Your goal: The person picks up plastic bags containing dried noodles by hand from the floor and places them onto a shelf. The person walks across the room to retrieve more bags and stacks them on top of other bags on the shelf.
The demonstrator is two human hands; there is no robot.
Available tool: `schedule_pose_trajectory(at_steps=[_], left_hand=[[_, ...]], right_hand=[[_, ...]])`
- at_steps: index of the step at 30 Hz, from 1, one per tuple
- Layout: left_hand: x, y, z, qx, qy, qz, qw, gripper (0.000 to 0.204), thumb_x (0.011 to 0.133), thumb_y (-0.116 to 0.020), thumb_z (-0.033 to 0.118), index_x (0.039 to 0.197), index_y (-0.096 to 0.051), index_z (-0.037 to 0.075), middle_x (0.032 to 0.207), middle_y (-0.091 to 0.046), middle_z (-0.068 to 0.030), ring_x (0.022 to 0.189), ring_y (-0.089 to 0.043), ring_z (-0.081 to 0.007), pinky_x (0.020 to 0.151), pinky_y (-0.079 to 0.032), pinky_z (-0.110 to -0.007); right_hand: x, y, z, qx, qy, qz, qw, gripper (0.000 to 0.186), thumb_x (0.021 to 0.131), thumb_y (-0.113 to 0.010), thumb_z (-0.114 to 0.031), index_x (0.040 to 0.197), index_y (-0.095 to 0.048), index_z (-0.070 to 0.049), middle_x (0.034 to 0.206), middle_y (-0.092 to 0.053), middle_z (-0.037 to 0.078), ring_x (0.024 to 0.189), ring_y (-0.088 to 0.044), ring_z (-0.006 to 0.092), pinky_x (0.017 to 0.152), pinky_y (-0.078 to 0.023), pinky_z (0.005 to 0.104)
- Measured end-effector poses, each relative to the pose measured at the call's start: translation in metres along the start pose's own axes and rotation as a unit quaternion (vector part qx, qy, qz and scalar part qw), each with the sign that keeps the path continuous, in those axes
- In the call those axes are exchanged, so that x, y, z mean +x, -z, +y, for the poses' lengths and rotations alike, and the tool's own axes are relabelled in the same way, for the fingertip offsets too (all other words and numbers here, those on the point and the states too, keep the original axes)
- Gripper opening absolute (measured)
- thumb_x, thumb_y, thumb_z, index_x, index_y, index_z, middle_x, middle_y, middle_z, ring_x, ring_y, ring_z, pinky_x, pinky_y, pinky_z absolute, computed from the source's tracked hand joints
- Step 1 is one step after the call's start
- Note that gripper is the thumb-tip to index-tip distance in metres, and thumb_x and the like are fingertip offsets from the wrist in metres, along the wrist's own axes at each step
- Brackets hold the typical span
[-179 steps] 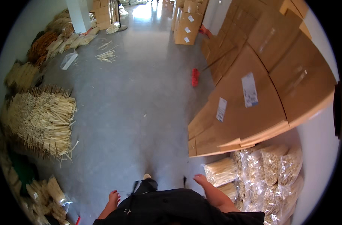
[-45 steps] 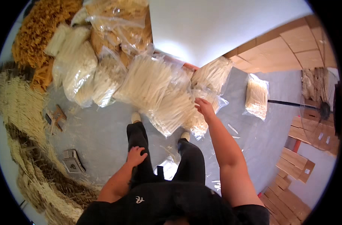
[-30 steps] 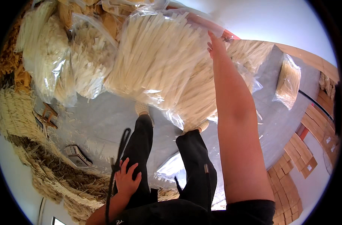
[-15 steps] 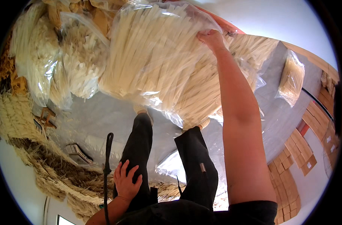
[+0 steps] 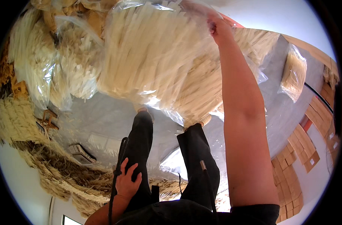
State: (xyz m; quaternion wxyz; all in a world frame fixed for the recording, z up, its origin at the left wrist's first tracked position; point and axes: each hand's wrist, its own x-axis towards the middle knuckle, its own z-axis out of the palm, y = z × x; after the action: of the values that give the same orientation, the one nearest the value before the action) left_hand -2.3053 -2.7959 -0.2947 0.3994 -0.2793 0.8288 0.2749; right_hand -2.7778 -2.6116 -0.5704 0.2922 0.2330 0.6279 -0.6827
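Note:
A large clear plastic bag (image 5: pixel 152 52) full of long, flat, pale straw-coloured strips stands in front of my feet. With my right arm stretched far out, my right hand (image 5: pixel 218 30) is closed on the bag's upper right edge, where the film looks bunched; its fingers are partly hidden and a little blurred. My left hand (image 5: pixel 127 180) rests on my left thigh with its fingers spread, holding nothing. A dark cord hangs beside it.
More bags of pale strips (image 5: pixel 79 62) crowd the far left. A smaller filled bag (image 5: pixel 293 73) lies on the grey floor (image 5: pixel 276 101) at right, near stacked cardboard boxes (image 5: pixel 285 180). Bundled dry thatch (image 5: pixel 54 157) lines the left, near a small wooden stool (image 5: pixel 49 119).
My right hand has moved slightly farther away and to the right, pulling the bag's upper edge with it. My left hand stays on my thigh.

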Motion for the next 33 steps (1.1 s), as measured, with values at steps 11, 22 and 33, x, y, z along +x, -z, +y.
schedule_pose_trajectory(at_steps=[11, 22, 33], left_hand=[[-0.025, 0.057, 0.029, -0.731, 0.064, -0.168, 0.658, 0.077, 0.071, -0.056, 0.054, 0.125, -0.032, 0.004, 0.130, -0.033, -0.0164, 0.119, -0.033, -0.0311, 0.096, -0.029, -0.041], [-0.002, 0.027, -0.014, -0.782, 0.303, -0.243, 0.488, 0.036, 0.081, -0.046, 0.009, 0.116, -0.042, 0.000, 0.089, -0.054, -0.0058, 0.081, -0.052, -0.0164, 0.071, -0.043, -0.030], [0.021, -0.016, -0.058, -0.883, 0.270, -0.208, 0.322, 0.069, 0.082, -0.041, 0.051, 0.130, -0.025, 0.004, 0.087, -0.048, -0.0068, 0.079, -0.046, -0.0178, 0.075, -0.038, -0.037]], right_hand=[[-0.370, -0.083, -0.060, -0.293, 0.421, -0.439, 0.738, 0.032, 0.065, -0.052, -0.016, 0.094, -0.054, -0.004, 0.065, -0.048, 0.004, 0.059, -0.053, 0.0189, 0.049, -0.041, 0.0289], [-0.384, -0.050, 0.039, -0.154, 0.200, -0.586, 0.770, 0.011, 0.075, -0.051, -0.011, 0.081, -0.058, -0.004, 0.083, -0.059, 0.008, 0.079, -0.055, 0.0236, 0.066, -0.043, 0.0346], [-0.079, 0.241, 0.135, -0.188, -0.091, 0.299, 0.931, 0.082, 0.061, -0.071, -0.038, 0.120, -0.036, 0.006, 0.104, -0.055, 0.018, 0.096, -0.054, 0.0274, 0.080, -0.042, 0.0317]])
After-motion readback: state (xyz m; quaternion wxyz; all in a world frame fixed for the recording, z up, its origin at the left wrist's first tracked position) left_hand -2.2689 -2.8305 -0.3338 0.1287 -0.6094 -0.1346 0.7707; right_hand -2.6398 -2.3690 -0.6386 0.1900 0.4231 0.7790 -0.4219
